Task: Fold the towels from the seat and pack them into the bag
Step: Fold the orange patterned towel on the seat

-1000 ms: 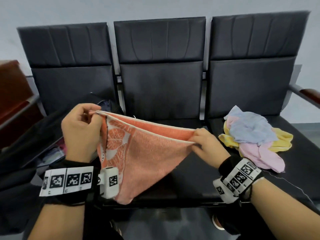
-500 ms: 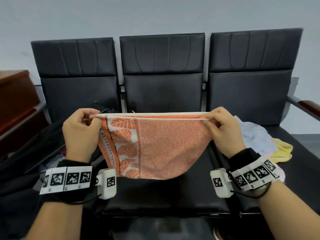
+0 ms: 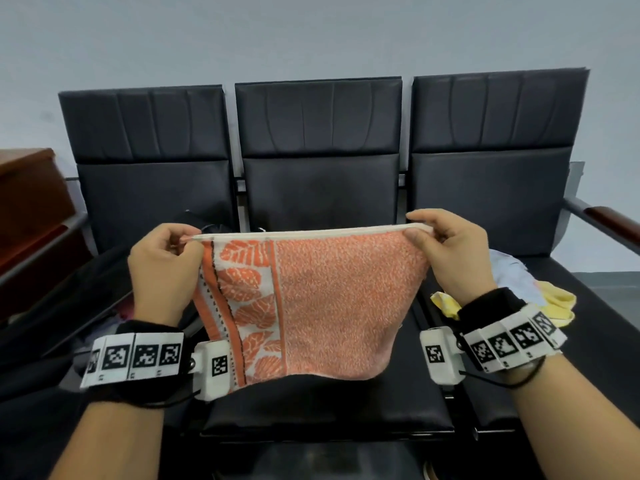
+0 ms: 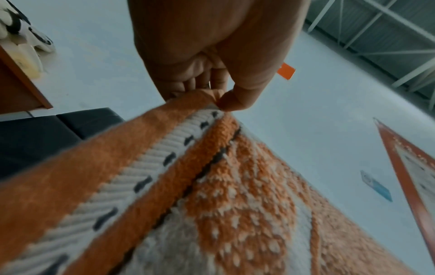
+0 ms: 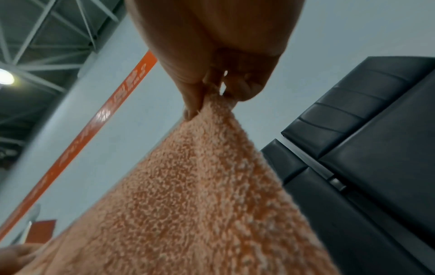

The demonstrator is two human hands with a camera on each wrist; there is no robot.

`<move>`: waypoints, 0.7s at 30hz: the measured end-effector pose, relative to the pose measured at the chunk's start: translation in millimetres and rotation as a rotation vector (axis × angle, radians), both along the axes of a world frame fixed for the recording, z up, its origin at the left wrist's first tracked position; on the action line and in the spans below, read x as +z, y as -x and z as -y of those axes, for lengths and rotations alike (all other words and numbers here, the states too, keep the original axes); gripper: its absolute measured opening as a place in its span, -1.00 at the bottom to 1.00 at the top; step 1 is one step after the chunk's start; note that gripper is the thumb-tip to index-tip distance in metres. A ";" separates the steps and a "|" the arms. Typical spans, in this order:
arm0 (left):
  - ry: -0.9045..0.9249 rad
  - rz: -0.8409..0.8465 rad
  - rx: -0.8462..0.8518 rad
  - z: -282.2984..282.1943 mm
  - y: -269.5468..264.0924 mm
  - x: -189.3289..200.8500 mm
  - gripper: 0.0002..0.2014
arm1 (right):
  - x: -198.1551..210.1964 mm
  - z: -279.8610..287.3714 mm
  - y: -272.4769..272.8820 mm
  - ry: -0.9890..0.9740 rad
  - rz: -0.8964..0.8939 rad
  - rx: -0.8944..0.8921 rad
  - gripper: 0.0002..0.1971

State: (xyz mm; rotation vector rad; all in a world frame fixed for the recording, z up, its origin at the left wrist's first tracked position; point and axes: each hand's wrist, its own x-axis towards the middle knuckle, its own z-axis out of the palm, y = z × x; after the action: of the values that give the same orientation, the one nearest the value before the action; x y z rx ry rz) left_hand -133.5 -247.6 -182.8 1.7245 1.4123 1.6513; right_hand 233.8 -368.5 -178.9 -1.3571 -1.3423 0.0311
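Note:
An orange towel (image 3: 332, 299) with a white leaf-patterned band hangs doubled over in the air above the middle seat (image 3: 322, 403). My left hand (image 3: 183, 242) pinches its top left corner, and my right hand (image 3: 420, 232) pinches the top right corner, so the white hem is stretched taut between them. The left wrist view shows the thumb and fingers of my left hand (image 4: 219, 98) clamped on the towel (image 4: 188, 195). In the right wrist view my right hand (image 5: 212, 96) nips the orange terry cloth (image 5: 200, 195). A black bag (image 3: 69, 306) lies open on the left seat.
More towels, pale blue (image 3: 512, 275) and yellow (image 3: 554, 303), lie heaped on the right seat behind my right wrist. A brown wooden cabinet (image 3: 31, 202) stands at the far left. An armrest (image 3: 609, 223) juts out at the right end of the row of black seats.
My right hand has lifted and moved right with its corner, pulling the towel from a slanted drape into a level, taut top edge. The left hand has kept its pinch.

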 end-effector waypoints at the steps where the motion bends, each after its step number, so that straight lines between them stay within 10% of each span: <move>1: 0.041 -0.010 0.003 -3.8 -3.0 -4.2 -0.85 | -2.9 -6.2 -2.3 0.046 0.017 -0.021 -0.83; 14: -0.112 0.037 -0.119 -21.6 -13.0 7.4 -0.83 | 3.0 -24.1 -2.1 -0.106 -0.262 0.097 -0.92; 21: 0.127 -0.157 -0.207 -6.4 7.1 -57.2 -0.86 | -67.3 19.4 -10.3 0.234 -0.052 0.084 -0.81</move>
State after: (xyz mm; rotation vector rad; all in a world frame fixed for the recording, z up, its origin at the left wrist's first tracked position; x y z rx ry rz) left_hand -140.7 -241.2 -240.0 1.8895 1.3231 1.3158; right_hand 244.1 -387.9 -246.2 -1.4821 -1.3832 0.2864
